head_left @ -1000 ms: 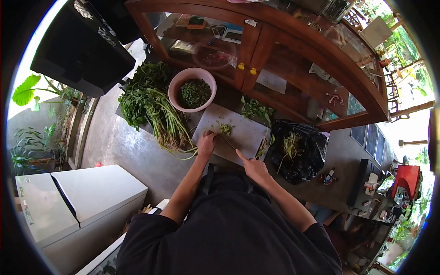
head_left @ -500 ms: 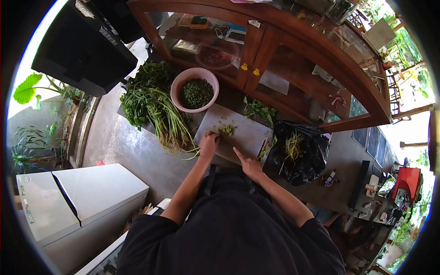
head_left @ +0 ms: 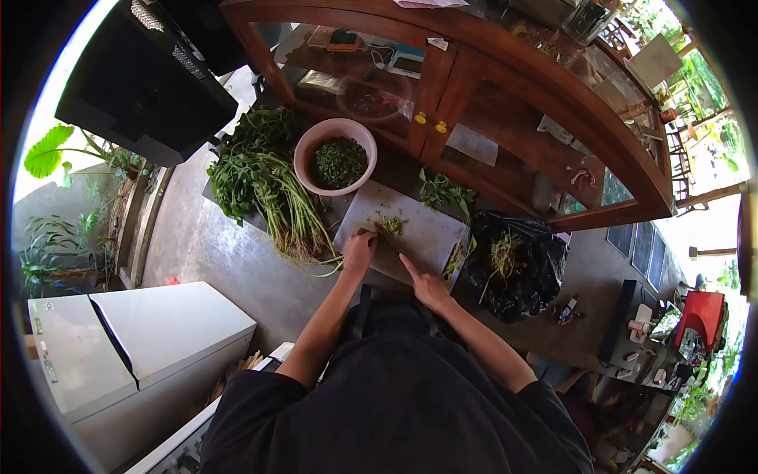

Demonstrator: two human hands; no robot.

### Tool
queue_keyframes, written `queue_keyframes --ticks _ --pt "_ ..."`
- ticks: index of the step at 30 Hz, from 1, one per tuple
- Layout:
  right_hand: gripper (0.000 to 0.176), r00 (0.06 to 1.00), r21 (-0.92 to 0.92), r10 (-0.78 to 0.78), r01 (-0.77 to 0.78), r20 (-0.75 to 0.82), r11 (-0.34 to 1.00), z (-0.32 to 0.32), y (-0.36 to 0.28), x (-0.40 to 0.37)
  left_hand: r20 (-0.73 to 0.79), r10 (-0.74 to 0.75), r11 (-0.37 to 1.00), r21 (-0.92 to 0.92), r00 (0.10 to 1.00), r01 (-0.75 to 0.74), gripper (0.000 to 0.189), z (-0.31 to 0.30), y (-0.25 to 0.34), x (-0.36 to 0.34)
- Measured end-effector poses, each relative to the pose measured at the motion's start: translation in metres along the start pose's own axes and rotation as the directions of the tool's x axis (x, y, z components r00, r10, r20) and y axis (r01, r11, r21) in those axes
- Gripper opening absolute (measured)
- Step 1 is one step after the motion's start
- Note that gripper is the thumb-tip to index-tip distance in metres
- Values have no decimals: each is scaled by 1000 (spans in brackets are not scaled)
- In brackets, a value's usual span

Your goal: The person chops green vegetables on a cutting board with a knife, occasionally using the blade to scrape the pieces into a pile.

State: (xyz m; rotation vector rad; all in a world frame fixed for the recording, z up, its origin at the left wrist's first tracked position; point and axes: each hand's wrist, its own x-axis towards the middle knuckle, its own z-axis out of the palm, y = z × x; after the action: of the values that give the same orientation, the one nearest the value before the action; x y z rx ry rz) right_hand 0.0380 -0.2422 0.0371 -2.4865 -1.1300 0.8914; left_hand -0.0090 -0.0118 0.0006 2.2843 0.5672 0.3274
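Note:
A white cutting board (head_left: 433, 223) lies in front of me with a small heap of chopped green stems (head_left: 391, 225) on it. My right hand (head_left: 429, 286) is closed around a knife (head_left: 388, 240), index finger stretched along its back, the thin dark blade slanting toward the heap. At the board's left front, my left hand (head_left: 360, 251) has its fingers curled together beside the blade tip; what they pinch is hidden. Behind the board stands a pink bowl (head_left: 303, 167) holding chopped green leaves (head_left: 339, 163). To the left lies a bunch of long-stemmed leafy greens (head_left: 272, 186) with roots.
Leafy sprigs (head_left: 446, 189) lie at the board's back edge, and trimmings (head_left: 455, 259) at its right. A black plastic bag (head_left: 545, 265) with root scraps (head_left: 504, 254) is further right. A glass-doored wooden cabinet (head_left: 446, 87) rises behind; a white refrigerator (head_left: 174, 324) stands lower left.
The knife blade has shifted slightly and shows more clearly beside the chopped heap. Both hands stay in nearly the same place.

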Motion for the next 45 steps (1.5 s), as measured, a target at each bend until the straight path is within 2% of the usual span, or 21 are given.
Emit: queue_keyframes --ticks 2,9,11,16,21,23,24,26,29,32,36,38,45 --pt "85 995 11 -56 57 -77 998 -4 -3 -1 -10 -19 1000 -9 1000 19 15 1 -1 1" --pt "85 994 -29 -78 76 -72 997 0 11 -19 -21 -9 1000 4 1000 9 14 -5 5 2" --pt "86 999 -65 -20 18 -28 998 -5 4 -14 -26 11 1000 5 1000 -11 14 1 -1 1" --pt "86 1000 -48 -13 12 -19 999 -4 -7 4 -44 13 1000 3 999 -13 14 -1 1 0" --pt "85 998 -88 7 -2 63 996 -4 16 -22 -43 11 1000 6 999 -10 14 -2 3 0" --pt "84 975 -122 -157 138 -160 983 6 27 -33 -36 15 1000 -17 999 -15 14 -2 2 0" --pt "84 975 -120 -152 133 -164 984 3 24 -31 -33 20 1000 -17 999 -20 14 -2 3 0" --pt "86 999 -44 -29 28 -16 999 -1 18 -23 -24 3 1000 4 1000 -3 14 -3 6 0" --pt "86 1000 -59 -6 4 -26 998 -15 -11 -9 -38 7 1000 14 999 -6 14 0 2 0" --pt "85 999 -72 29 -27 17 997 -11 -7 -1 -43 26 1000 17 999 -25 14 0 0 1" --pt "84 999 -100 -23 20 -31 995 -7 10 -14 -40 16 1000 26 999 -15 14 -3 6 1" --pt "83 991 -120 -74 60 -112 991 -3 15 -17 -35 22 1000 -1 999 -22 15 -5 6 -1" --pt "85 996 -82 -28 21 -82 996 -21 3 -24 6 59 998 31 998 -59 17 -1 5 -6"
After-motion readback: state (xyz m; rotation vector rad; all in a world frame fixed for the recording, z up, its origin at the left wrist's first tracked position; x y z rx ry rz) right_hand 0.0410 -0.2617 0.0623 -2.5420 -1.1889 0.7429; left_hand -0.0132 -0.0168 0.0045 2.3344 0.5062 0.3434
